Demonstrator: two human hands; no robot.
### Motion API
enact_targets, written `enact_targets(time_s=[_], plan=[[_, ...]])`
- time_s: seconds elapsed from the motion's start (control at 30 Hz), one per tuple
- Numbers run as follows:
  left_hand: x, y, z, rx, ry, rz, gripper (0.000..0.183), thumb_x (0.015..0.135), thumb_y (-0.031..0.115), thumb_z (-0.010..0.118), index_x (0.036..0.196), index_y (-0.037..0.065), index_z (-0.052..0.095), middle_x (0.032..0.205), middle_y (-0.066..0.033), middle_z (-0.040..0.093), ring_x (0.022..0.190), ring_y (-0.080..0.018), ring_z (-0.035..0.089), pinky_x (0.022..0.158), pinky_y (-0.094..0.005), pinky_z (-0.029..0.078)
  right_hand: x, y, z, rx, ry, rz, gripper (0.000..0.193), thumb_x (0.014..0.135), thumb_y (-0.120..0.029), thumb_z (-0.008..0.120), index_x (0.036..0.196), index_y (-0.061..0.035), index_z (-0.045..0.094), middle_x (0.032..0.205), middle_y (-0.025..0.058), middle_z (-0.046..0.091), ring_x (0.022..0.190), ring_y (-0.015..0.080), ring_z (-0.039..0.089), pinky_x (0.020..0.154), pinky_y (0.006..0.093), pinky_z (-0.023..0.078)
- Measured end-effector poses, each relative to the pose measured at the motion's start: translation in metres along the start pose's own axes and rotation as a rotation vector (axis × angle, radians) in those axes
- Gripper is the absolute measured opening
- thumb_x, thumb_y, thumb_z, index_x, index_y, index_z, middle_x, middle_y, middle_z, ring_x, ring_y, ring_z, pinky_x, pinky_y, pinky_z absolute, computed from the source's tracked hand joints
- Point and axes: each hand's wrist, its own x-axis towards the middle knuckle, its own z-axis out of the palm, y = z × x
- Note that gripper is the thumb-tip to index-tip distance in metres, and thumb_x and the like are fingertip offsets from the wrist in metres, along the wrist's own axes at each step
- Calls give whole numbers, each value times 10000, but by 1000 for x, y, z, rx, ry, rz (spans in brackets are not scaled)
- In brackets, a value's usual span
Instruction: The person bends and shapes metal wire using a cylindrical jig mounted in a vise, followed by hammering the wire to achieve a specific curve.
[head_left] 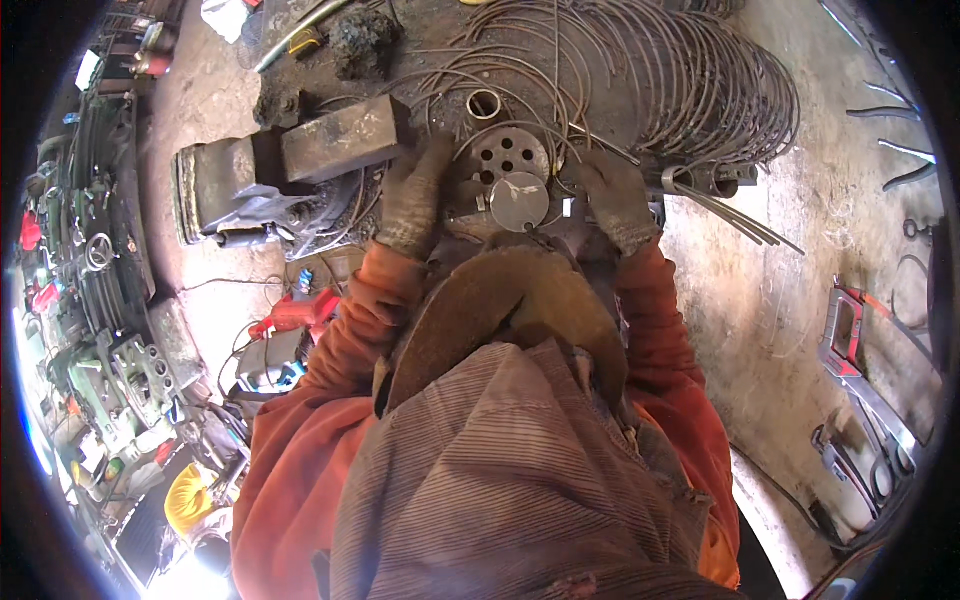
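Both hands wear dirty work gloves and sit on either side of a small round metal disc at the middle of a cluttered desk. The left hand lies curled just beside the disc's left edge, pressing on the dark parts there; whether its fingers grip anything I cannot tell. The right hand rests just to the disc's right, fingers bent down onto the metal — its grasp is hidden too. The two hands stay apart, with the disc between them.

Just behind the disc lies a round plate with holes, and beyond that a short metal tube stands open end up. A great fan of bent wire rings spreads across the desk's far right. To the left lies a heavy steel block — rusty and angled.
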Motion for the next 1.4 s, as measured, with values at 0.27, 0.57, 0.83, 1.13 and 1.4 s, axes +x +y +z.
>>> enact_targets(time_s=[0.27,0.57,0.83,1.13,1.4], plan=[[-7,-9,-5,970,152,580,366,963,244,663,1220,-16,688,1076,-198,738,981,-333,717,865,-406,545,22,-3,0,146,-233,465,386,972,-332,627,1160,-6,711,1073,229,724,1015,404,692,891,455,527],[-10,-12,90,1341,-345,1109,425,899,303,702,1211,15,689,1134,-198,709,1099,-399,663,953,-490,520,0,-14,11,169,-180,277,406,929,-276,696,1242,-19,661,1121,223,719,1031,392,700,887,433,548],[4,-4,113,1774,-520,763,494,922,499,638,1056,28,703,1109,-155,719,1046,-373,682,838,-488,540,-39,17,63,384,122,301,386,937,-209,715,1273,-45,622,1162,145,724,1019,241,720,796,371,577],[-31,64,50,916,-244,1245,455,899,307,753,1246,21,682,1124,-191,697,1022,-359,688,882,-424,556,-13,-85,-25,298,23,581,241,979,-144,671,1184,-21,697,910,59,719,732,136,680,630,280,531],[-101,141,-53,987,-591,652,336,1028,241,634,1226,-27,674,929,-78,706,823,-138,652,739,-300,540,-13,-181,-21,424,46,391,197,1026,-157,637,1099,16,698,696,39,615,555,82,508,507,254,402]])
